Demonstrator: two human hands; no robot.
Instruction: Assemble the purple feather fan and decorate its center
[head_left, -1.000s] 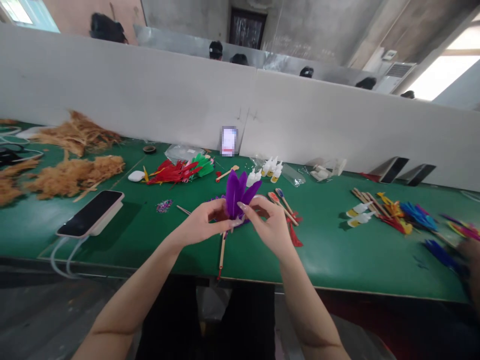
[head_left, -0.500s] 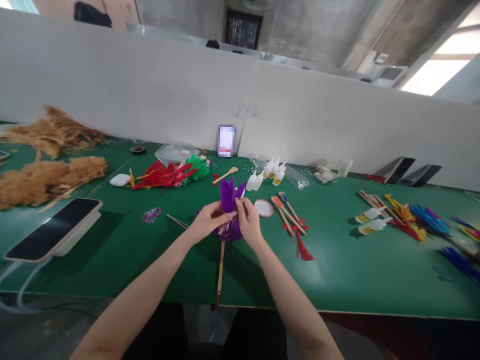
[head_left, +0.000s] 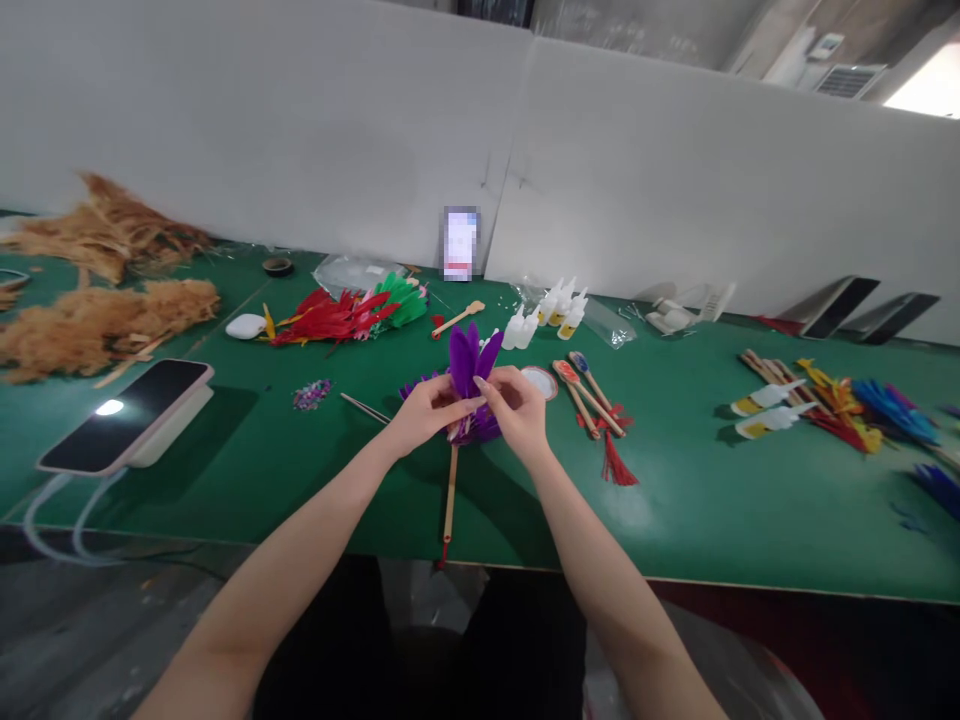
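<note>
A green table (head_left: 675, 520) is seen. Left of the glue bottles (head_left: 551, 310), red and green feathers (head_left: 345, 315) are laid; farther left a phone (head_left: 127, 415) is rested.

Head view, looking down, near table (head_left: 675, 520)

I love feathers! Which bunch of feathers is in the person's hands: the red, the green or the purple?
The purple feathers. Both hands' fingers pinch them upright, while the red feathers and green feathers lie flat on the table behind.
</note>
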